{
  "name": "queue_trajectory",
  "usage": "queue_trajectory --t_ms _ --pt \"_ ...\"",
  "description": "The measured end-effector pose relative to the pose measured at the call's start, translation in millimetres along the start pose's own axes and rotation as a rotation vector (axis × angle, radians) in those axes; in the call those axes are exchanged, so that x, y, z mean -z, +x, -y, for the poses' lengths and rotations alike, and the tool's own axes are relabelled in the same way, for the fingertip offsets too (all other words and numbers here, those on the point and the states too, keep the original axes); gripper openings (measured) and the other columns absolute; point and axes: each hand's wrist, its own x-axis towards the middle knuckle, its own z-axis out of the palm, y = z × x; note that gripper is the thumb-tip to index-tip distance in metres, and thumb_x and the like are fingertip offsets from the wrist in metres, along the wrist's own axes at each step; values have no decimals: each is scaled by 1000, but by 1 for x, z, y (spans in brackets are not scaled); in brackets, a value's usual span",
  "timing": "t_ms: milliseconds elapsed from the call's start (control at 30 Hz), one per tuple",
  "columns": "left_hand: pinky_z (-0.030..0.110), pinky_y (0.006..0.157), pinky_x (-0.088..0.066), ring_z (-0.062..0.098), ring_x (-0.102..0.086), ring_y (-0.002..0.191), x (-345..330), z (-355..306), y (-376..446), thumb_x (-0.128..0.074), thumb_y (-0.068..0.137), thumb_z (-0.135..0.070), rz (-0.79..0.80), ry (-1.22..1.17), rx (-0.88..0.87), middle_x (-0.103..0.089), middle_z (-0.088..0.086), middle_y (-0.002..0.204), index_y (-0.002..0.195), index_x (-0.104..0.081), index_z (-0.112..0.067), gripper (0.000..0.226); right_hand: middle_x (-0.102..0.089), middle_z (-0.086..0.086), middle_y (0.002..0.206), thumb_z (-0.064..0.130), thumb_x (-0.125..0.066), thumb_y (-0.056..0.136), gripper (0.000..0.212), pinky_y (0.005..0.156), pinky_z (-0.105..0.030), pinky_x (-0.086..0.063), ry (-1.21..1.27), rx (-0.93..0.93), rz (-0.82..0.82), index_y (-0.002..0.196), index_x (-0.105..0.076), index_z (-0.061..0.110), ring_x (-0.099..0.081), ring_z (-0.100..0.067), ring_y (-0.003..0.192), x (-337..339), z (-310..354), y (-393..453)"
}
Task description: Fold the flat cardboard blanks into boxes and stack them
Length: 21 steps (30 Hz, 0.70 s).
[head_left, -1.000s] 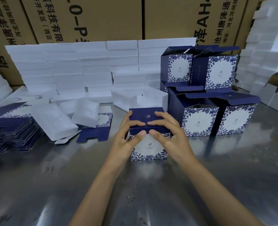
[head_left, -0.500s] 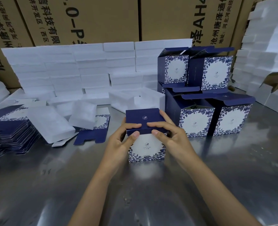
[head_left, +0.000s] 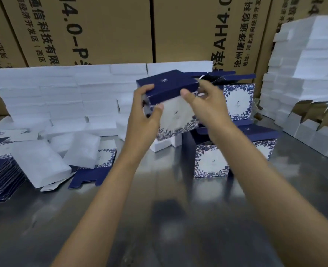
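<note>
Currently head view, only one: both hands carry one folded box (head_left: 175, 105) in the air, lid closed, above the metal table (head_left: 159, 218). Left hand (head_left: 143, 110) grips the box's left side, thumb on the front face, fingers curled over the top edge. Right hand (head_left: 203, 105) holds the right side, thumb on the lid's front edge; the other fingers are partly blurred, they look wrapped round the far side. Box sits just left of and in front of the stack of finished boxes (head_left: 238, 105), roughly level with its upper row, not yet touching as far as I can tell.

Progress, my judgement: this box is folded, only stacking is left for it. Several boxes already stacked, some lids open. Far left of the held box, a thick pile of flat blanks (head_left: 1, 178) remains, plus a loose blank (head_left: 93, 170) under white foam pads (head_left: 41, 162). So lots left.
</note>
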Motion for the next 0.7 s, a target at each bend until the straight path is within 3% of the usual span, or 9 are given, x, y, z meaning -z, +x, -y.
queue_trajectory --t_ms 100,167,233,300,367,433,467,567,700 --pt "22 82 -54 -13 -56 98 -37 9 41 -52 99 -6 38 44 10 -54 -11 122 136 -45 -19 39 -47 0 97 31 -70 95 23 74 -28 -42 -145 19 -57 116 -68 22 -49 -13 81 25 -3 42" --pt "30 86 -53 5 -58 107 -61 22 62 -51 98 -5 68 77 35 -54 -6 127 135 -47 -19 40 -43 6 77 25 -70 94 16 66 -25 -39 -185 23 -104 106 -70 15 -45 -8 67 39 -12 61" --pt "30 87 -51 17 -57 113 -81 38 79 -51 97 -3 87 107 48 -55 -2 130 137 -47 -18 43 -43 7 66 19 -70 94 17 63 -26 -38 -228 -2 -149 104 -70 5 -44 -7 60 48 -27 77" --pt "25 87 -49 17 -57 114 -98 55 91 -51 97 -3 109 136 76 -52 -3 137 144 -40 -19 51 -51 6 76 18 -68 95 19 71 -29 -41 -272 -47 -138 111 -67 6 -50 -9 67 51 -44 88" --pt "19 76 -50 2 -57 98 -111 71 97 -55 96 -4 146 130 161 -41 -12 136 153 -23 -24 69 -59 -1 120 22 -66 98 48 88 -31 -44 -311 -107 -92 142 -51 11 -58 -17 100 51 -63 92" --pt "7 59 -46 -8 -50 79 -119 88 99 -58 94 -6 160 143 261 -37 -10 136 157 -7 -23 83 -43 -3 153 22 -64 99 66 93 -28 -40 -292 -136 -83 157 -32 15 -53 -20 124 50 -79 93" --pt "6 57 -44 -6 -51 79 -121 97 100 -59 94 -7 157 160 294 -40 -4 142 158 -5 -21 84 -41 -1 156 21 -63 99 66 92 -27 -38 -271 -127 -92 158 -32 17 -53 -18 124 50 -87 93" --pt "20 78 -44 15 -58 104 -124 117 101 -62 95 -18 133 195 352 -50 7 139 153 -21 -18 71 -50 -4 137 17 -62 98 48 83 -26 -39 -294 -123 -111 145 -50 17 -58 -20 114 52 -106 95" --pt "9 68 -43 10 -56 97 -124 130 99 -67 93 -23 191 210 311 -53 -6 118 138 -43 -16 51 -58 -8 122 15 -61 96 34 78 -31 -44 -352 -173 -23 130 -59 15 -60 -23 101 48 -120 95"
